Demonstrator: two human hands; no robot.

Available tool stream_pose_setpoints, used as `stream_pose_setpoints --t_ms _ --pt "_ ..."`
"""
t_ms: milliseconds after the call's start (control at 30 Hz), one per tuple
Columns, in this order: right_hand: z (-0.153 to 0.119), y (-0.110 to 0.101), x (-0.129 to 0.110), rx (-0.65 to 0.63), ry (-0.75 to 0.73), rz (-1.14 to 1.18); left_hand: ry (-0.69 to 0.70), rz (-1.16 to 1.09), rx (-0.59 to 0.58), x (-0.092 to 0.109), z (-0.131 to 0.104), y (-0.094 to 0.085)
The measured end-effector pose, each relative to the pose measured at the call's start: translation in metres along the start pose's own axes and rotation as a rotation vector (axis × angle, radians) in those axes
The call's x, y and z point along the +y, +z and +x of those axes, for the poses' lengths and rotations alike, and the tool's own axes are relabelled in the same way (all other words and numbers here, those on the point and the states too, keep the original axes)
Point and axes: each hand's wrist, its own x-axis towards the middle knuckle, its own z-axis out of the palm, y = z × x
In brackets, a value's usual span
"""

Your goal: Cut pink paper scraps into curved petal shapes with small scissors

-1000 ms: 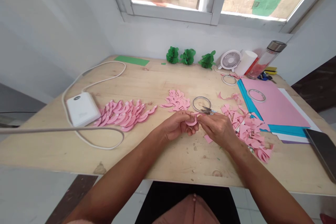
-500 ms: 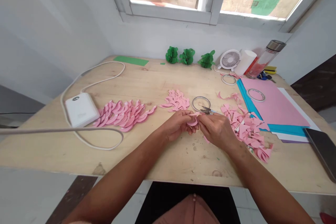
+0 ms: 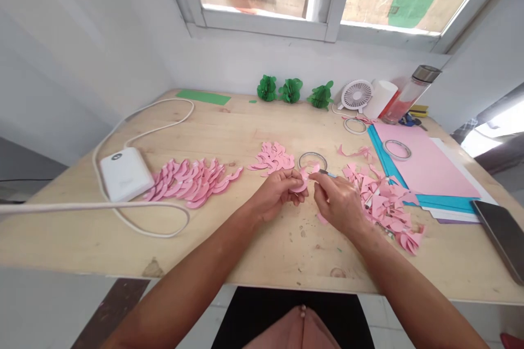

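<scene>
Left hand (image 3: 282, 191): pinching curved pink paper piece (image 3: 302, 188). Right hand (image 3: 339, 202): close beside, thumb and forefinger parted. Step, seemingly: hand-shaping paper; next move calls for steady pinch.

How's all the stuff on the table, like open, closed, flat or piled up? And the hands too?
Pink piece: curved, held
Left hand: pinching it
Right hand: curled beside it, touching unclear
Scissors: mostly hidden, open or shut unclear
Bottle: capped
Fan: standing, on or off unclear
Phone: lying flat
Cable: looped
Wavy strips: overlapping
Pink scraps: heaped loosely
Pink sheet: flat
</scene>
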Motion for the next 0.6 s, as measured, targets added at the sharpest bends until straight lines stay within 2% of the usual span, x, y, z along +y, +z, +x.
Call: stream_pose_setpoints --t_ms 133,300,367,433,600 --pt "0.0 0.0 0.006 0.078 0.288 0.195 0.017 0.001 0.021 0.001 -0.001 0.002" --pt "0.005 -0.001 0.009 0.085 0.605 0.633 0.028 0.017 0.022 -0.002 0.0 0.003" --pt "0.008 -0.003 0.008 0.064 0.671 0.822 0.022 0.027 0.025 -0.002 0.001 0.003" --pt "0.01 -0.004 0.006 -0.026 0.691 0.934 0.017 0.04 0.032 -0.003 0.001 0.003" --pt "0.011 -0.002 0.001 -0.156 0.727 1.044 0.032 0.101 0.04 -0.006 0.002 0.005"
